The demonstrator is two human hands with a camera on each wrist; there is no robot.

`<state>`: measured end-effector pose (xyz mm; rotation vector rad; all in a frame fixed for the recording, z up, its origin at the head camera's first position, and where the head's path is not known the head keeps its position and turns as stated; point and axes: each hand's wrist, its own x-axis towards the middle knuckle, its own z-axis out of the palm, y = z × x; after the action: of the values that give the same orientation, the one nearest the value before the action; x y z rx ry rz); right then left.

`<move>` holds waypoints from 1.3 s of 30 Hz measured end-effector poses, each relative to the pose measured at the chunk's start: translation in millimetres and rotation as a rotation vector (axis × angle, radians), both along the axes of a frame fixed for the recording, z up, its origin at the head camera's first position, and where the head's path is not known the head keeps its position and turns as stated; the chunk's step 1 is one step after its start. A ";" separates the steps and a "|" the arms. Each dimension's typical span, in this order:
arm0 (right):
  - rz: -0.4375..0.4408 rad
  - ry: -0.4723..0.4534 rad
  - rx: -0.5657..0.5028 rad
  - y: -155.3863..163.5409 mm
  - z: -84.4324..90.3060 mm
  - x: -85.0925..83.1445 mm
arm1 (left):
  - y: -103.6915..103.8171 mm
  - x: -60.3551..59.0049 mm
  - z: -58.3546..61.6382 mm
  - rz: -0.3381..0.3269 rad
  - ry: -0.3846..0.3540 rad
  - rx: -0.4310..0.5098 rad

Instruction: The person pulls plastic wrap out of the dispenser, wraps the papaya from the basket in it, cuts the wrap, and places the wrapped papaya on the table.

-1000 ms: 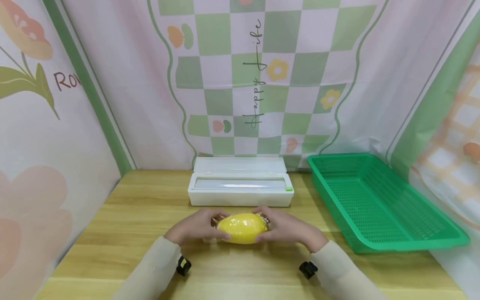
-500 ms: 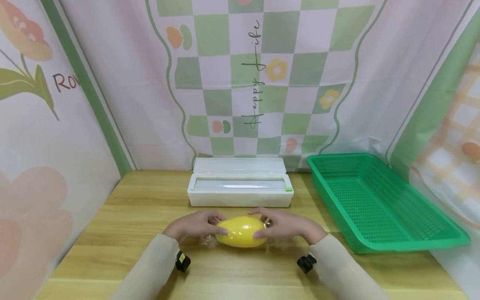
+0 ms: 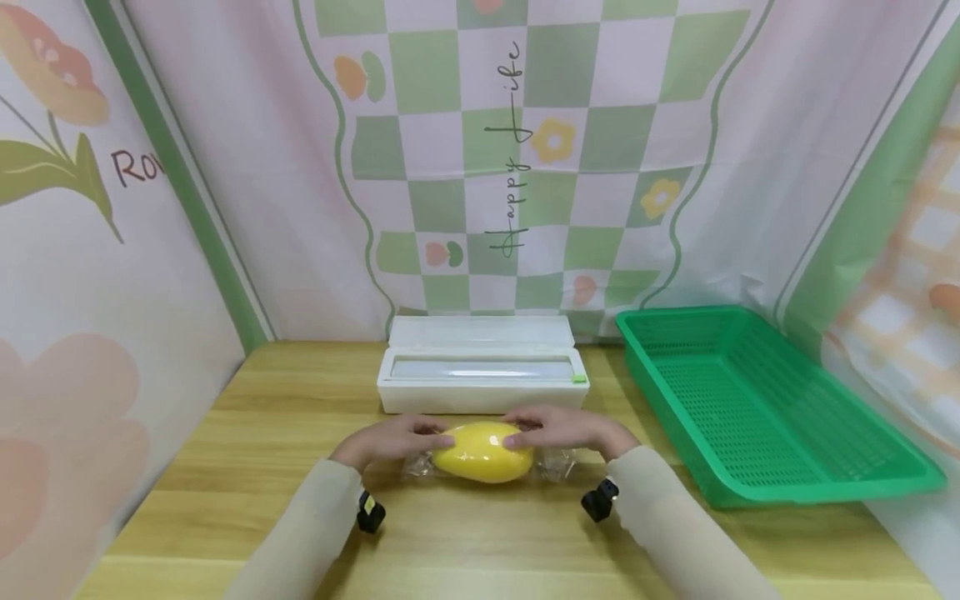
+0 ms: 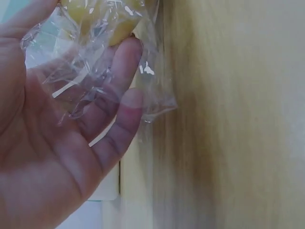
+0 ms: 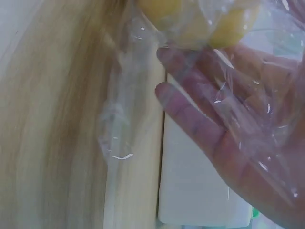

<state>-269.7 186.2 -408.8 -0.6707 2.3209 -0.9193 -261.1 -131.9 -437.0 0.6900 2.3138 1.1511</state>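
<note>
The yellow mango [image 3: 482,452] lies sideways, long axis left-right, between the 2 hands: left hand [image 3: 390,442] and right hand [image 3: 566,432] cup its ends through clear film [image 3: 558,463], fingers relaxed

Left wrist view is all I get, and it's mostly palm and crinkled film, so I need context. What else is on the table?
Observer: A white dispenser box sits just behind the yellow fruit, its lid open.
Operator: Anything to the side?
Observer: A green basket stands to the right, with nothing showing inside it.
Operator: What is the other hand doing?
Observer: The right hand rests on the fruit's right end, opposite the left hand.
Operator: Is the film only on my side?
Observer: No, loose film sticks out past both ends.
</note>
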 end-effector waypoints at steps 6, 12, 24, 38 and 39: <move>0.011 -0.055 -0.005 2.1 0.2 4.8 | -0.1 1.2 1.4 -0.017 0.006 -0.031; 0.107 -0.083 -0.040 -2.7 2.6 10.6 | 3.0 1.6 6.7 0.041 0.193 -0.003; 0.090 -0.014 0.043 -5.4 4.7 18.4 | 21.2 16.2 26.3 -0.067 0.530 0.087; 0.060 0.135 -0.068 -5.4 0.6 31.8 | 25.1 21.0 8.1 -0.056 0.437 0.172; 0.061 0.158 -0.084 -6.6 0.0 32.1 | 25.8 21.2 7.0 -0.054 0.434 0.181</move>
<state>-237.6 179.6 -408.9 -0.8724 2.3945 -0.9724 -239.9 -106.1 -430.0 1.1608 2.5349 1.3005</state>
